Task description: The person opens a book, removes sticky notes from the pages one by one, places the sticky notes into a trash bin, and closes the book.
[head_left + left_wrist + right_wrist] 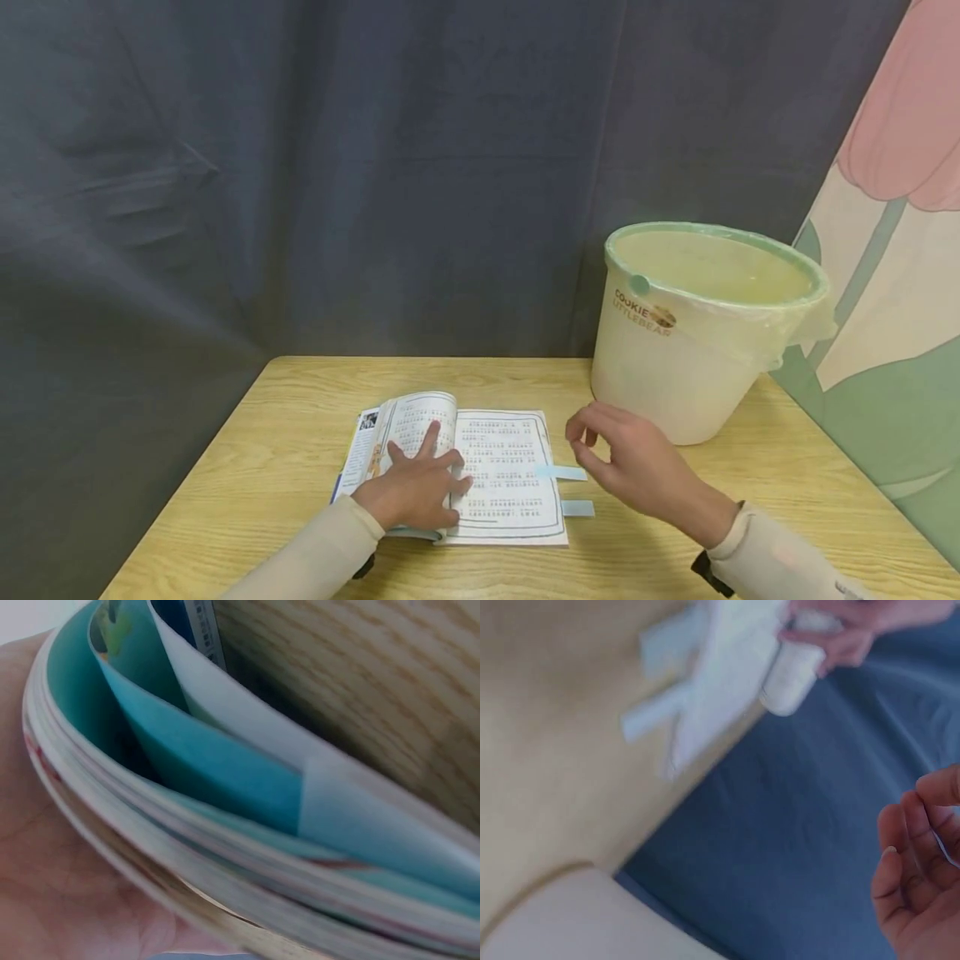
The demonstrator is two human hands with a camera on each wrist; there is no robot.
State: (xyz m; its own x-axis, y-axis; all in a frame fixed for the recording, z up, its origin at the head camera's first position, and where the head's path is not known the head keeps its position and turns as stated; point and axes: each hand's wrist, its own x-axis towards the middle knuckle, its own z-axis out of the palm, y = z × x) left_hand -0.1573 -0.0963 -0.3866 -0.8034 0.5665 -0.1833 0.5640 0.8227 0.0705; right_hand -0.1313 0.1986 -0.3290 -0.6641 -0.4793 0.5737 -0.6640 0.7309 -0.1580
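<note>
An open book with printed text lies on the table. My left hand, fingers spread, presses on its curved left-hand pages near the spine. In the left wrist view the palm lies against the bent stack of pages, some of them turquoise. Two pale blue strips, an upper one and a lower one, stick out past the book's right edge. Just right of them my right hand hovers, holding nothing. Its fingers are loosely curled in the right wrist view.
A large cream bucket with a green rim stands at the table's back right, behind my right hand. The wooden table backs onto a dark curtain. To the right is a wall with a painted flower.
</note>
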